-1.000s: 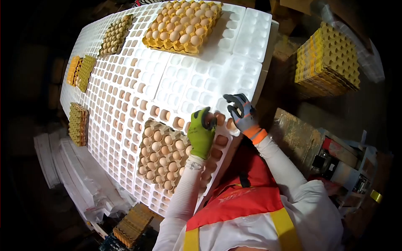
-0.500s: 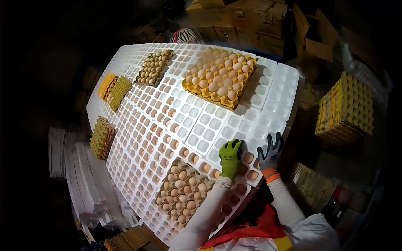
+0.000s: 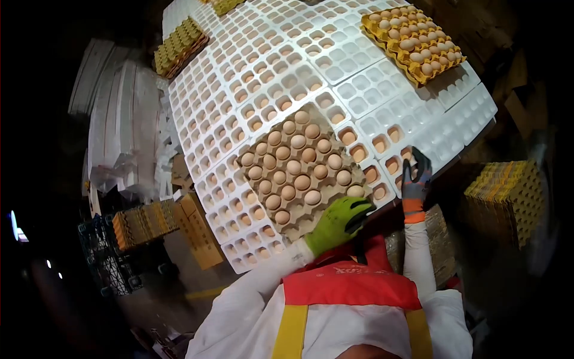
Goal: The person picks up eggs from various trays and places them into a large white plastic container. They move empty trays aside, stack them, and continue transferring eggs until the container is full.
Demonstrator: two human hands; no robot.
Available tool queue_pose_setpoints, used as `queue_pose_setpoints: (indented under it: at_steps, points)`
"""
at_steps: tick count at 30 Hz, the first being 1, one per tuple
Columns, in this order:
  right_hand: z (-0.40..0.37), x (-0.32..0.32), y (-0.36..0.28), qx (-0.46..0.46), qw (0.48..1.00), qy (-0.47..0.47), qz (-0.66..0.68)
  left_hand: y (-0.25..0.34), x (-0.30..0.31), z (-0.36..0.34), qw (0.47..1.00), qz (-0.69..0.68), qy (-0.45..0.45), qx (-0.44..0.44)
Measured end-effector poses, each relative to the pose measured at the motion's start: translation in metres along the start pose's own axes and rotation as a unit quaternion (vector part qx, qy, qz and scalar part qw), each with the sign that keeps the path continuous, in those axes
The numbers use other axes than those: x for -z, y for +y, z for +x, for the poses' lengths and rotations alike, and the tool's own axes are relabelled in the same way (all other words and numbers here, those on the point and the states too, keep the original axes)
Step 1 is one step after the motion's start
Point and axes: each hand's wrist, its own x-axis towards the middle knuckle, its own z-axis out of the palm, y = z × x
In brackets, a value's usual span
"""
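My left hand (image 3: 342, 222), in a green glove with dark fingertips, is at the near right corner of a grey-brown egg tray (image 3: 308, 221). Its fingers curl by an egg (image 3: 355, 191) at that corner; whether they grip it I cannot make out. Bare cups show along the tray's near edge. My right hand (image 3: 417, 179), in a grey and orange glove, is over the right front edge of the white foam trays (image 3: 365, 90), its dark fingers bent above the cells. An egg (image 3: 407, 154) lies in a cell beside its fingertips; what the fingers hold is hidden.
A yellow tray full of eggs (image 3: 412, 45) stands on the foam trays at the upper right. Stacked empty egg trays (image 3: 179, 46) are at the upper left, with another stack (image 3: 505, 194) at the right. White foam stacks (image 3: 116, 119) stand at the left.
The view has swung down and left. My left hand has moved from the white cells to the grey-brown tray's corner. My right hand's spread fingers have drawn in, and more eggs show in cells near it.
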Motion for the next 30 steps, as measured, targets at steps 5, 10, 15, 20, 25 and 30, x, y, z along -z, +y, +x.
queue_pose_setpoints:
  at_steps: [5,10,15,20,25,30]
  points:
    - [-0.047,-0.046,-0.087,0.203,0.944,-0.259,-0.024,-0.008,0.084,-0.097,0.961,0.029,0.112,0.253]
    - [-0.024,-0.108,-0.135,0.355,0.776,-0.355,-0.38,-0.059,0.117,-0.105,0.949,0.161,0.151,0.225]
    - [-0.007,-0.095,-0.103,0.267,0.863,-0.404,-0.14,-0.08,0.098,-0.064,0.911,0.374,0.041,0.17]
    - [-0.047,-0.065,-0.128,-0.024,0.876,-0.443,0.191,-0.072,0.063,-0.07,0.883,0.416,0.045,0.215]
    - [-0.077,-0.098,-0.155,0.292,0.744,-0.467,-0.377,-0.075,0.104,-0.085,0.957,0.113,0.153,0.217]
    - [-0.057,-0.083,-0.107,0.116,0.881,-0.458,-0.035,-0.067,0.136,-0.081,0.851,-0.359,0.209,0.321]
